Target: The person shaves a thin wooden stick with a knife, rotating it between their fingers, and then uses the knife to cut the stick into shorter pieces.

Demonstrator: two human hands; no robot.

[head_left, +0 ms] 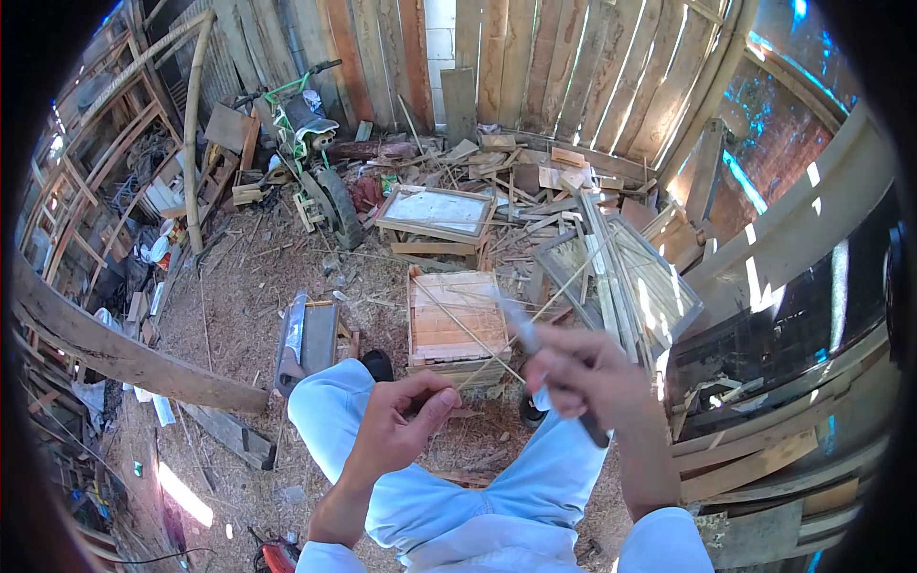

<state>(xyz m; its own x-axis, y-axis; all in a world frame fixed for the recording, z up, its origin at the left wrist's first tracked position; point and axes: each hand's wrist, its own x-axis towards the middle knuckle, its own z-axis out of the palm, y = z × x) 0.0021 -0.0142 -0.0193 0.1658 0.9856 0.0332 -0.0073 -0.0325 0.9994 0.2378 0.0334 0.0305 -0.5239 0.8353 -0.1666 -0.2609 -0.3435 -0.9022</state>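
My right hand (597, 372) is closed around the dark handle of a knife (517, 320), its blade pointing up and away to the left; hand and blade are smeared by motion. My left hand (406, 420) is closed in a pinch over my lap, on what looks like a thin wooden stick (564, 289) that slants up to the right behind the knife. Just beyond my hands stands a wooden crate (458, 363) with a planked top. A second thin stick (458, 325) lies slantwise across it.
A handsaw (294, 334) rests on a small dark box left of my knee. Further off are a framed panel (435, 210), a heap of wood scraps (544, 181) and a small motorbike (320, 162). Slatted frames (621, 272) lean at right; a curved beam (134, 349) crosses the left.
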